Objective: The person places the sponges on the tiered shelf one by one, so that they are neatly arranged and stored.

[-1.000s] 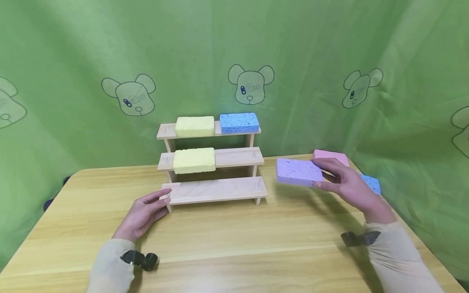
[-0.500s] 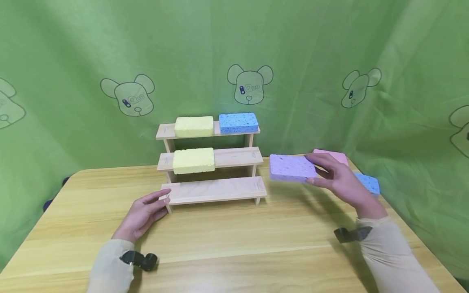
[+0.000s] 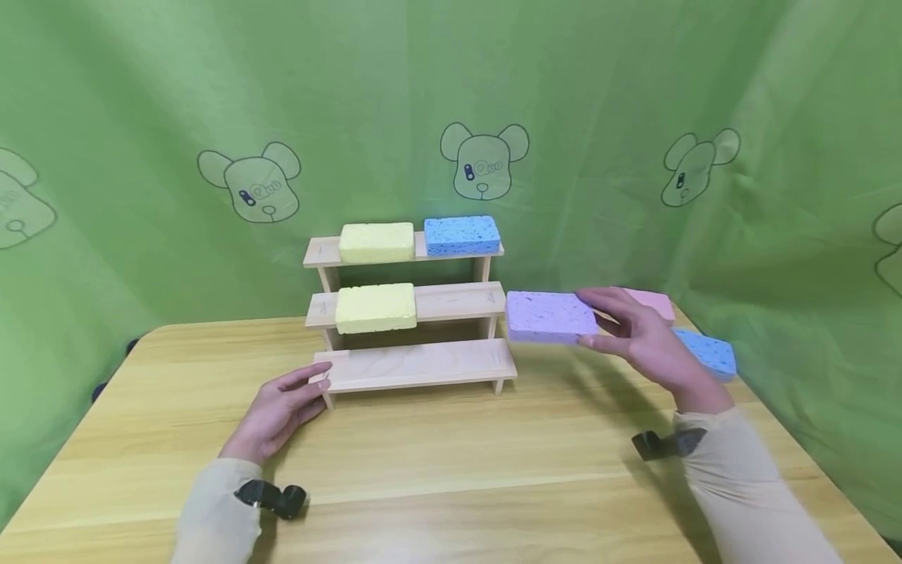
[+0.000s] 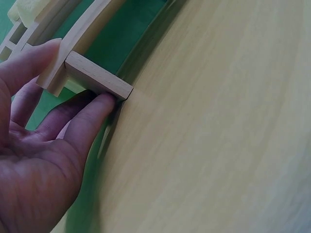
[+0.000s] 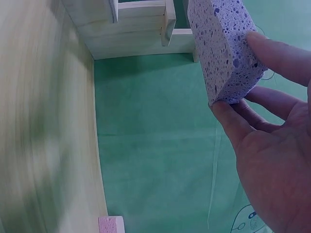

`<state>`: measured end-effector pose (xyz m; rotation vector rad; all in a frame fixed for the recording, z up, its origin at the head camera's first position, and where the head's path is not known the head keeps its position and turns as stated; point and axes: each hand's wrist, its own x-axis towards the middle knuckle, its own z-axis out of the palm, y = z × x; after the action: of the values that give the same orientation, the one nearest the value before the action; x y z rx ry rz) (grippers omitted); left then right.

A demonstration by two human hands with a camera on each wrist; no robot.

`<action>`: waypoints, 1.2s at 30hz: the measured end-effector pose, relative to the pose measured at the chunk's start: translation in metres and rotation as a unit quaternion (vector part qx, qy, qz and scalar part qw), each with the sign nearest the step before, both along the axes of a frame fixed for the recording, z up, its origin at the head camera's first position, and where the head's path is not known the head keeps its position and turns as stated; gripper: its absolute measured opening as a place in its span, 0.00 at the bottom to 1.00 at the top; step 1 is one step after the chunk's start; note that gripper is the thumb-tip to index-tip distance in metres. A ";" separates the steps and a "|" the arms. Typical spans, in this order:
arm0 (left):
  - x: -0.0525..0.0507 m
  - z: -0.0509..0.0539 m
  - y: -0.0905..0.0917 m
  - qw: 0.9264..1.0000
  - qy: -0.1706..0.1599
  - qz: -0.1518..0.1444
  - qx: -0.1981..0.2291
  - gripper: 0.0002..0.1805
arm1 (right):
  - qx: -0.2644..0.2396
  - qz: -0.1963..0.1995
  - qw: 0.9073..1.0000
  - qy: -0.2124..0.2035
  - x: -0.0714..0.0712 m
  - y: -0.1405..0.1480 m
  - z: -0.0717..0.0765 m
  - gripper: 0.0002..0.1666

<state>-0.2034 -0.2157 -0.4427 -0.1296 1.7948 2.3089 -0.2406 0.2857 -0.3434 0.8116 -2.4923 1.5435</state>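
Sleeves: pale beige [image 3: 218,509], both cut off at the bottom edge; black wrist camera [image 3: 271,498] on the left one, another [image 3: 669,444] on the right.
Table: light wood-grain top [image 3: 451,470], near edge out of frame.
Left hand: [image 3: 278,411] fingers bent lightly round the left end of the lowest shelf, tips on board and leg; some fingers hidden behind others.
Right hand: [image 3: 648,345] thumb and fingers pinching the right end of the purple block, spread only to its width.
Purple block: porous rectangular sponge [image 3: 550,316], off the table, just right of the rack's middle tier; can't tell if it touches. Top cut off in right wrist view.
Rack: three-tier pale wooden stand [image 3: 423,364]; yellow sponge [image 3: 376,308] on middle tier, second yellow one [image 3: 377,242] and speckled blue sponge [image 3: 461,236] on top.
Right rear: blue sponge block [image 3: 713,356] and pink sponge block [image 3: 653,304], both partly covered by the right hand.
Backdrop: green curtain [image 3: 578,78] with bear-head outlines, outermost ones cropped.
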 end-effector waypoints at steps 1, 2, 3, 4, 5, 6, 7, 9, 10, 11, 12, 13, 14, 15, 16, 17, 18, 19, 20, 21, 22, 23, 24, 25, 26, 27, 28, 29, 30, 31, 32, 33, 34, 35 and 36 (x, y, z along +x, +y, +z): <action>0.000 0.000 0.000 1.000 0.001 0.001 0.000 0.26 | 0.001 -0.003 1.000 -0.001 0.000 -0.001 0.001 0.36; 0.000 0.000 -0.001 1.000 0.001 0.001 0.000 0.25 | 0.005 -0.003 1.000 0.000 -0.001 -0.002 0.001 0.36; 0.000 0.000 -0.001 1.000 0.000 0.002 0.000 0.25 | 0.005 -0.005 1.000 -0.002 -0.002 -0.004 0.002 0.36; 0.001 0.000 -0.002 1.000 0.000 0.003 0.001 0.25 | 0.004 -0.005 1.000 -0.004 -0.003 -0.005 0.002 0.36; 0.001 0.001 -0.002 1.000 -0.001 0.004 0.001 0.24 | 0.001 -0.005 1.000 -0.008 -0.003 -0.007 0.002 0.35; 0.001 0.000 -0.002 1.000 -0.001 0.004 0.001 0.24 | -0.001 -0.005 1.000 -0.011 -0.004 -0.008 0.002 0.35; 0.001 0.000 -0.002 1.000 0.000 0.003 0.002 0.24 | -0.002 -0.004 1.000 -0.012 -0.004 -0.009 0.002 0.35; 0.001 0.000 -0.002 1.000 0.000 0.001 0.004 0.25 | -0.009 -0.003 1.000 -0.015 -0.005 -0.010 0.002 0.35; 0.000 0.000 -0.002 1.000 0.000 0.001 0.005 0.25 | -0.011 -0.002 1.000 -0.015 -0.005 -0.011 0.001 0.35; 0.000 0.000 -0.002 1.000 0.000 0.000 0.006 0.25 | -0.012 0.000 1.000 -0.014 -0.005 -0.012 0.001 0.35; 0.000 0.000 -0.002 1.000 0.001 0.000 0.006 0.25 | -0.014 0.002 1.000 -0.013 -0.005 -0.013 0.001 0.35; 0.000 0.000 -0.002 1.000 0.001 0.000 0.007 0.25 | -0.014 0.005 1.000 -0.011 -0.006 -0.014 0.002 0.35; 0.000 0.000 -0.001 1.000 0.001 0.000 0.007 0.25 | -0.017 0.008 1.000 -0.011 -0.006 -0.015 0.002 0.35; 0.000 0.000 -0.001 1.000 0.001 0.000 0.007 0.25 | -0.019 0.009 1.000 -0.010 -0.006 -0.016 0.002 0.35; 0.000 0.000 -0.001 1.000 0.002 -0.001 0.007 0.26 | -0.018 0.010 1.000 -0.009 -0.007 -0.017 0.003 0.35; -0.001 0.000 -0.001 1.000 0.003 -0.002 0.007 0.26 | -0.016 0.010 1.000 -0.008 -0.007 -0.018 0.003 0.35; -0.001 0.000 -0.001 1.000 0.003 -0.003 0.007 0.26 | -0.013 0.008 1.000 -0.007 -0.008 -0.019 0.004 0.35; 0.000 0.000 -0.001 1.000 0.004 -0.004 0.006 0.27 | -0.010 0.007 1.000 -0.007 -0.008 -0.021 0.004 0.35; 0.000 0.000 -0.001 1.000 0.004 -0.004 0.006 0.27 | -0.008 0.004 1.000 -0.009 -0.009 -0.022 0.004 0.35; 0.000 0.000 0.000 1.000 0.004 -0.005 0.005 0.27 | -0.003 0.002 1.000 -0.010 -0.009 -0.023 0.004 0.35; 0.000 0.000 0.000 1.000 0.003 -0.005 0.003 0.28 | 0.001 0.002 1.000 -0.011 -0.009 -0.024 0.005 0.35; 0.000 0.000 0.000 1.000 0.003 -0.005 0.003 0.28 | 0.001 0.003 1.000 -0.013 -0.010 -0.026 0.005 0.35; 0.000 0.001 0.000 1.000 0.001 -0.004 0.002 0.27 | 0.001 0.006 1.000 -0.016 -0.010 -0.027 0.005 0.35; 0.000 0.001 0.000 1.000 0.001 -0.004 0.001 0.27 | -0.001 0.010 1.000 -0.019 -0.010 -0.029 0.006 0.35; 0.001 0.001 0.000 1.000 0.000 -0.004 0.000 0.27 | -0.003 0.013 1.000 -0.021 -0.011 -0.030 0.006 0.35; 0.001 0.001 0.000 1.000 -0.001 -0.004 -0.001 0.27 | -0.006 0.016 1.000 -0.022 -0.011 -0.032 0.006 0.35; 0.001 0.001 0.000 1.000 -0.001 -0.003 -0.001 0.26 | -0.008 0.019 1.000 -0.023 -0.012 -0.034 0.006 0.35; 0.001 0.001 0.000 1.000 -0.001 -0.003 -0.001 0.26 | -0.009 0.020 0.999 -0.023 -0.012 -0.035 0.006 0.35; 0.001 0.001 0.000 1.000 -0.001 -0.004 -0.002 0.26 | -0.009 0.020 0.999 -0.024 -0.013 -0.037 0.006 0.35; 0.001 0.001 0.000 1.000 -0.001 -0.003 -0.002 0.26 | -0.009 0.021 0.999 -0.023 -0.013 -0.038 0.007 0.35; 0.001 0.001 0.000 1.000 -0.001 -0.003 -0.001 0.26 | -0.009 0.022 0.999 -0.024 -0.013 -0.040 0.007 0.35; 0.001 0.001 0.000 1.000 -0.001 -0.004 0.000 0.26 | -0.009 0.022 0.999 -0.025 -0.014 -0.041 0.007 0.35; 0.001 0.001 0.000 1.000 0.000 -0.005 0.000 0.26 | -0.009 0.022 0.999 -0.026 -0.014 -0.042 0.007 0.35; 0.000 0.002 0.000 1.000 0.001 -0.005 0.000 0.26 | -0.009 0.023 0.999 -0.028 -0.014 -0.043 0.006 0.35; 0.000 0.002 0.000 1.000 0.001 -0.006 0.001 0.27 | -0.011 0.025 0.999 -0.029 -0.015 -0.044 0.006 0.36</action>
<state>-0.2032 -0.2159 -0.4409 -0.1167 1.7907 2.3032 -0.2553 0.2416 -0.3374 0.8450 -2.5093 1.6297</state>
